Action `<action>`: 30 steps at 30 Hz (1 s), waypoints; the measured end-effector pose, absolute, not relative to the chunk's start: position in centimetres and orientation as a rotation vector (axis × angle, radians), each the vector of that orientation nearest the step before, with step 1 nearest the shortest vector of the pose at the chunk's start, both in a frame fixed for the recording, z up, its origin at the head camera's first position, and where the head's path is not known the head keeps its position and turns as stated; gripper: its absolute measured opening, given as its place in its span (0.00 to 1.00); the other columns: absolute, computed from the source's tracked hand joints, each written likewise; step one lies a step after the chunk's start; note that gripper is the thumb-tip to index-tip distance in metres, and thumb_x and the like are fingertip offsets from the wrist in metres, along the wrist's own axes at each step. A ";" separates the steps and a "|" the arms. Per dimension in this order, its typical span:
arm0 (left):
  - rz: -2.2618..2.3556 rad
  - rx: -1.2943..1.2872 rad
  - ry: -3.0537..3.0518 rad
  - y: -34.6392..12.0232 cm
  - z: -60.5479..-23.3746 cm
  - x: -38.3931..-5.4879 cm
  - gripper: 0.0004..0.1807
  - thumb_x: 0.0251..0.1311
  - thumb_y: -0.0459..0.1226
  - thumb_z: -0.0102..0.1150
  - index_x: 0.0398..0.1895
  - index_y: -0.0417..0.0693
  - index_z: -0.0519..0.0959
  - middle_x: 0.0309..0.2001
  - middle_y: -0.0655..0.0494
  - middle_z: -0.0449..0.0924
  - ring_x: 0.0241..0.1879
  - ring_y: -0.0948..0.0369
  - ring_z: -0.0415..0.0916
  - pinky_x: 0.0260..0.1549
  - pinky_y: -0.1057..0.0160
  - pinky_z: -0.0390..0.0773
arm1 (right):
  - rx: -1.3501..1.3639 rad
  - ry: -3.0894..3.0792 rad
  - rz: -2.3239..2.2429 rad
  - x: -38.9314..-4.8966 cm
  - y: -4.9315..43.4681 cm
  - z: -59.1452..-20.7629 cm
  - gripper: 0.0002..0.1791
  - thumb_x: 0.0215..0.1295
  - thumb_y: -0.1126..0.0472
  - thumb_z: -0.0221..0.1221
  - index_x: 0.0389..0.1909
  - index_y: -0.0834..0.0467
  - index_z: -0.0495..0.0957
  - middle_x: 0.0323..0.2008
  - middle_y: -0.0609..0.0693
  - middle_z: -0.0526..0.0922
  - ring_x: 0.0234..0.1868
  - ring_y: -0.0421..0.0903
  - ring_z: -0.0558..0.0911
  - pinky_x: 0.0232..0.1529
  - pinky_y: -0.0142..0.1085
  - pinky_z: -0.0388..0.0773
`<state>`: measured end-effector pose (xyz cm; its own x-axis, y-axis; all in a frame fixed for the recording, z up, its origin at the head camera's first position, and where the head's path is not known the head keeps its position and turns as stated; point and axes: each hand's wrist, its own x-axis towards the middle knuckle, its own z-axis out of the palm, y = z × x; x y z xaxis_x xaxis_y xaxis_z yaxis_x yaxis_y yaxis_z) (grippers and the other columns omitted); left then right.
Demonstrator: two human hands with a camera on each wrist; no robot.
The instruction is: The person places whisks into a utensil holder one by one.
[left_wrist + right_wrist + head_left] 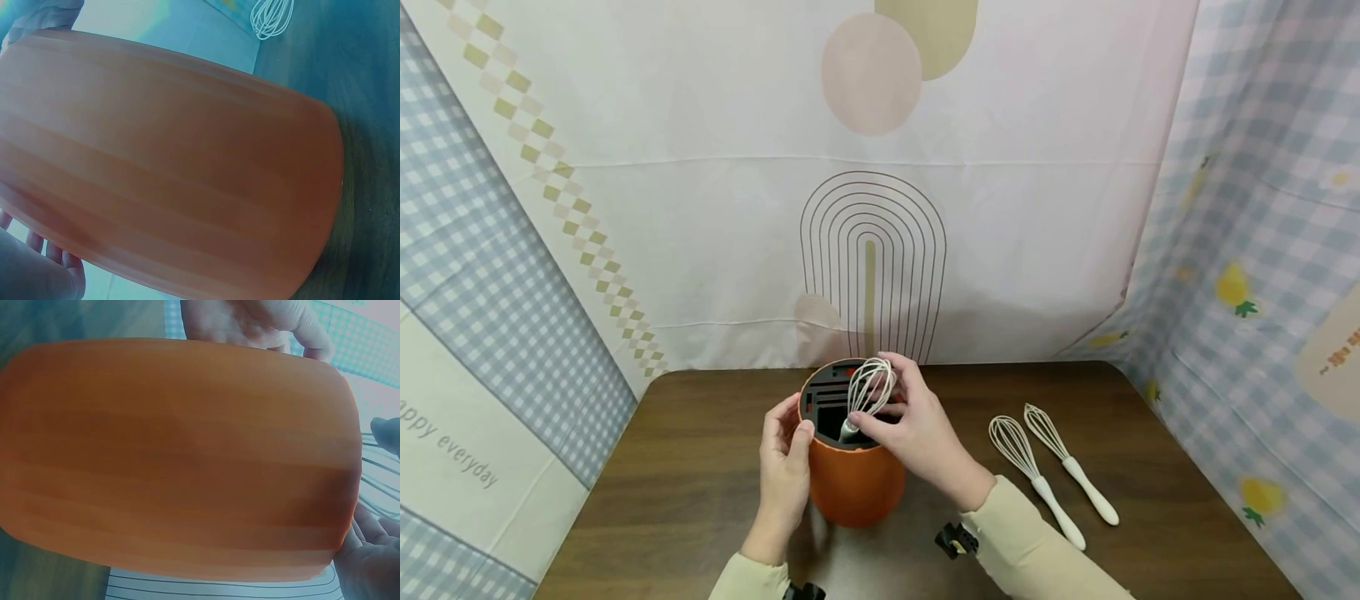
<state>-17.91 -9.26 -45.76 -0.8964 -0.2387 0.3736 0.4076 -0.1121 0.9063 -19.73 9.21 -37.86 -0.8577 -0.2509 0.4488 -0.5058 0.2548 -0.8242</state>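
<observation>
An orange utensil holder (857,489) with a black slotted insert (826,392) stands upright on the table. My left hand (787,467) grips its left side near the rim, thumb toward me. In my right hand (921,433) is a whisk (874,377), pinched by its wires, wire loops up. The whisk's handle points down into the large front opening of the insert, and its lower part is hidden. Both wrist views are mostly filled by the orange wall (187,162), with fingers (306,334) of the left hand at the rim in the right wrist view.
To the right on the brown wooden table (700,467) lie two more whisks with white handles, one nearer (1036,479) and one farther right (1071,462). A patterned cloth (722,250) hangs behind the table, and checked cloth (1247,208) covers the sides.
</observation>
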 end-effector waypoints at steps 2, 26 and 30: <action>-2.056 -0.186 -1.748 -9.3 -45.8 -17.9 0.21 0.70 0.32 0.49 0.65 0.43 0.65 0.58 0.46 0.70 0.58 0.56 0.67 0.52 0.70 0.71 | 0.706 -2.319 1.625 -19.7 9.2 -37.9 0.45 0.50 0.57 0.74 0.67 0.51 0.60 0.49 0.49 0.76 0.47 0.44 0.79 0.44 0.33 0.79; -2.079 -0.167 -1.760 -9.3 -45.8 -17.9 0.21 0.70 0.34 0.50 0.65 0.46 0.65 0.59 0.50 0.70 0.58 0.56 0.67 0.53 0.70 0.71 | 0.771 -2.277 1.710 -17.6 9.1 -35.5 0.39 0.51 0.66 0.72 0.63 0.61 0.64 0.53 0.63 0.75 0.53 0.55 0.77 0.48 0.46 0.78; -2.081 -0.167 -1.759 -9.3 -45.9 -17.8 0.21 0.70 0.34 0.50 0.65 0.47 0.65 0.59 0.50 0.70 0.58 0.56 0.67 0.53 0.70 0.71 | 0.801 -2.255 1.695 -16.9 9.1 -34.8 0.36 0.51 0.68 0.71 0.61 0.63 0.65 0.51 0.62 0.76 0.52 0.57 0.77 0.47 0.49 0.78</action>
<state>-17.85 -9.32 -45.86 -0.9092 -0.2296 0.3474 0.3808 -0.1205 0.9168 -16.94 9.06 -34.77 -0.8308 -0.2954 0.4718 -0.5353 0.1916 -0.8227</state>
